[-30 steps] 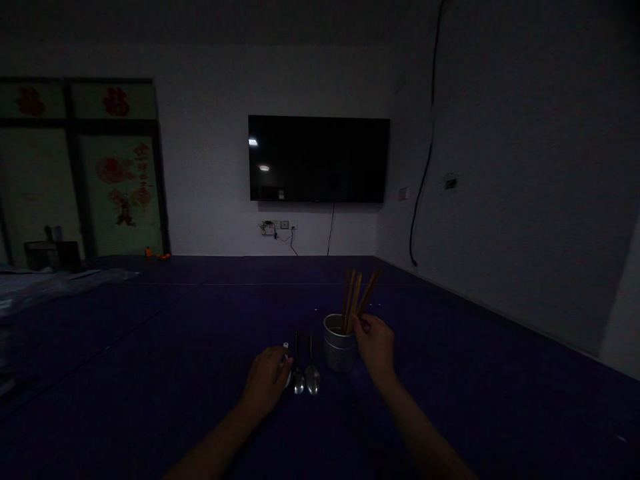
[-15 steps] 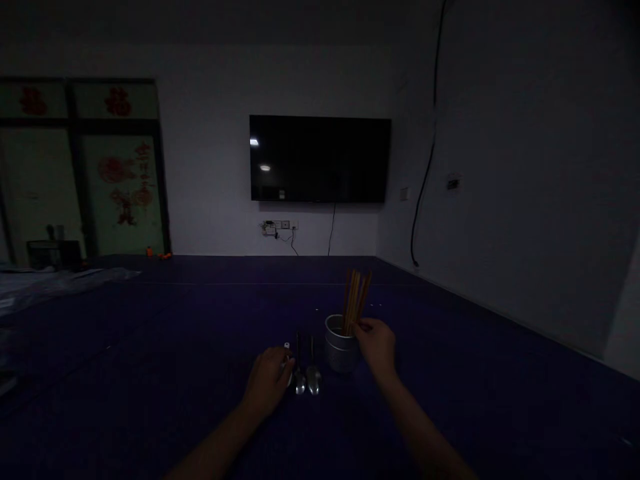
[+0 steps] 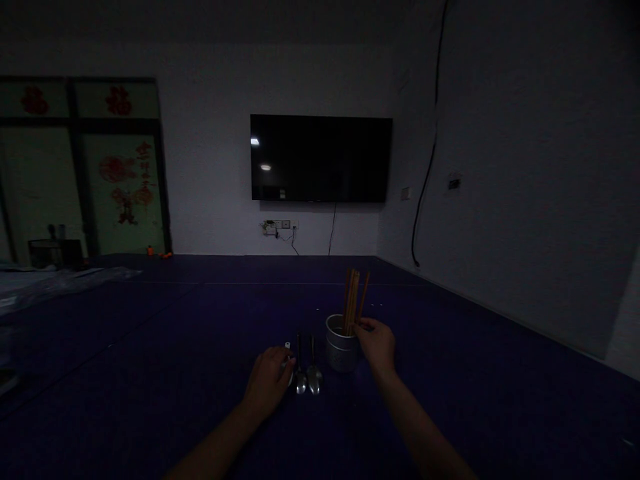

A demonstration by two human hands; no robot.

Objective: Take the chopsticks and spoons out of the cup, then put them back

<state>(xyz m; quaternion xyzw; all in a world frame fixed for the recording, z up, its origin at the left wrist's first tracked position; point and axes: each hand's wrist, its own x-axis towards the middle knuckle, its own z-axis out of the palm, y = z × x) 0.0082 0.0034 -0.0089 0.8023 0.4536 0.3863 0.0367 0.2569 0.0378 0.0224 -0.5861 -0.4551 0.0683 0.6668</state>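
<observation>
A grey metal utensil holder [image 3: 342, 353] with holes in its lower wall stands upright on the dark blue tabletop. Several wooden chopsticks [image 3: 351, 300] rise from it. At its right rim my right hand [image 3: 377, 343] pinches a chopstick [image 3: 365, 293] that leans apart from the bundle. To the left, my left hand [image 3: 267, 377] rests on the table with bent fingers and its thumb apart, over a white utensil [image 3: 287, 345] that it mostly hides. Between this hand and the holder lie two metal spoons, a smaller one [image 3: 301, 383] and a larger one [image 3: 315, 380], bowls toward me.
Clear plastic wrapping [image 3: 70, 283] lies at the table's left side. Small orange objects [image 3: 165, 255] sit at the far left edge. A wall bounds the table on the right, with a black cable [image 3: 425, 183] hanging down it. A television [image 3: 320, 160] hangs on the far wall.
The chopstick in my right hand now leans farther from the others, with a wider gap between their tops. My left hand and the spoons stay in place.
</observation>
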